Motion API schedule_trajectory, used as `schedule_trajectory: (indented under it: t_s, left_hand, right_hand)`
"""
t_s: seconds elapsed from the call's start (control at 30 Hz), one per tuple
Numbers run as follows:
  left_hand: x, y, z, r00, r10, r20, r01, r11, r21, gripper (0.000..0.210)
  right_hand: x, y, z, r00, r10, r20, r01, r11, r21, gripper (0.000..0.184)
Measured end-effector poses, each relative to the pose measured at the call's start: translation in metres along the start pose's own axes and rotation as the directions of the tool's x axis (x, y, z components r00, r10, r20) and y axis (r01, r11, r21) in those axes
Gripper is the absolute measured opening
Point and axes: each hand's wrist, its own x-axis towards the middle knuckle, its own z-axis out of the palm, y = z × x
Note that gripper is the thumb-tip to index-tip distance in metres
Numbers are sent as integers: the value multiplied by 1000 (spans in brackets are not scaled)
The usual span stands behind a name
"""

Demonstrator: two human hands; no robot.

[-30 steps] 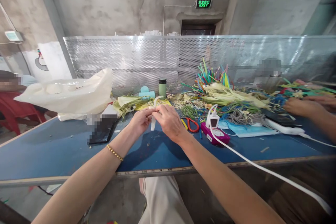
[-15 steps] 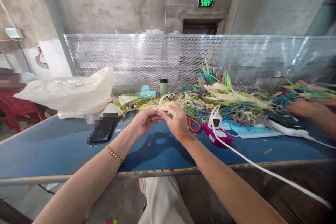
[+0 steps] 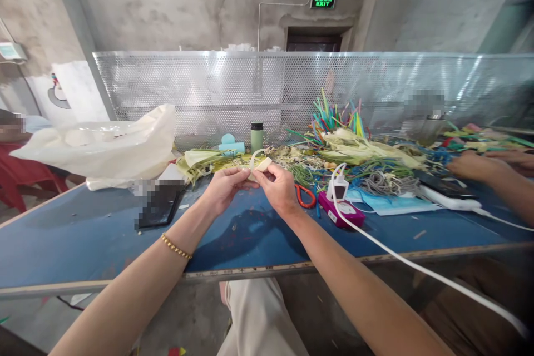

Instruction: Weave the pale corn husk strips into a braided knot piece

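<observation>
A pale, flat strip, which looks like corn husk, is pinched between my two hands above the middle of the table. One end of it curls up and over. My left hand, below a gold bead bracelet, is closed with thumb and fingertips on the strip's left part. My right hand pinches the strip on the other side, its fingertips nearly touching the left ones. Just behind lie yellowish husks and scraps. Red-orange looped handles lie to the right of my right hand.
A purple box with a charger and white cable stands right. Tangled cords and colourful stems lie behind. A black phone and pale plastic bag are left; a green bottle stands behind. Another person's hands work far right.
My hands have spread slightly apart, still holding the strip, and more of its pale end shows above my right fingers. The whole view has shifted a little.
</observation>
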Motion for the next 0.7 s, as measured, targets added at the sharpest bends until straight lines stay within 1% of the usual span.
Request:
schedule_trajectory:
  t_s: [0.17, 0.27, 0.37, 0.43, 0.5, 0.6, 0.7]
  left_hand:
    - [-1, -1, 1, 999, 40, -21, -37, 993, 116, 25]
    - [-1, -1, -1, 1000, 22, -9, -21, 992, 124, 25]
    - [-1, -1, -2, 999, 0, 36, -4, 992, 128, 26]
    - [-1, -2, -2, 999, 13, 53, -21, 988, 155, 27]
    - [-1, -3, -1, 998, 42, 43, -50, 979, 199, 26]
    - [-1, -5, 0, 997, 80, 0, -77, 965, 250, 26]
    - [0, -5, -1, 996, 82, -22, -75, 969, 236, 25]
  right_hand:
    - [1, 0, 0, 993, 114, 22, -116, 986, 121, 26]
    - [1, 1, 1, 983, 182, 38, -186, 966, 182, 28]
    - [1, 1, 2, 981, 192, 19, -192, 963, 187, 25]
    - [0, 0, 3, 980, 201, 14, -200, 962, 188, 24]
    - [0, 0, 4, 975, 223, 19, -222, 955, 196, 24]
    - [0, 2, 6, 970, 241, 30, -242, 949, 203, 25]
    - [2, 5, 4, 972, 232, 40, -236, 950, 204, 25]
